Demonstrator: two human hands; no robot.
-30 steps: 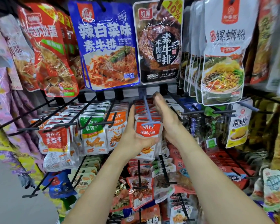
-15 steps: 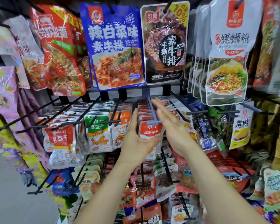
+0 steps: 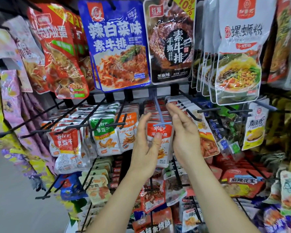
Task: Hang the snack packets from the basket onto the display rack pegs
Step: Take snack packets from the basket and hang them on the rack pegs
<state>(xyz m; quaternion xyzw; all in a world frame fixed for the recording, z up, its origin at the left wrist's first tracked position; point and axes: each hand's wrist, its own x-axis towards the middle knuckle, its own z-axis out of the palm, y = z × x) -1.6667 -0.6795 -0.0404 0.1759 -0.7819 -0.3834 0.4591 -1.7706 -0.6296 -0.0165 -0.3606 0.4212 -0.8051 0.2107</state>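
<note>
An orange-and-white snack packet (image 3: 165,130) hangs at the front of a blue-grey peg (image 3: 159,113) in the rack's middle row, with several like packets behind it. My left hand (image 3: 145,148) is at its left edge, fingers straight and pointing up, the thumb lying across the packet's front. Just off the right edge is my right hand (image 3: 183,137), its fingers loosely bent and holding nothing. The basket is out of view.
Black pegs (image 3: 107,125) full of small packets jut toward me left of the hands, and more (image 3: 208,109) to the right. Large pouches, such as a blue one (image 3: 118,47), hang on the row above. Lower rows of packets (image 3: 151,195) sit under my forearms. Grey floor (image 3: 10,199) lies at lower left.
My right hand has drawn back from deep along the peg to the packet's right edge. My left hand has loosened from gripping the packet to only its thumb on the front.
</note>
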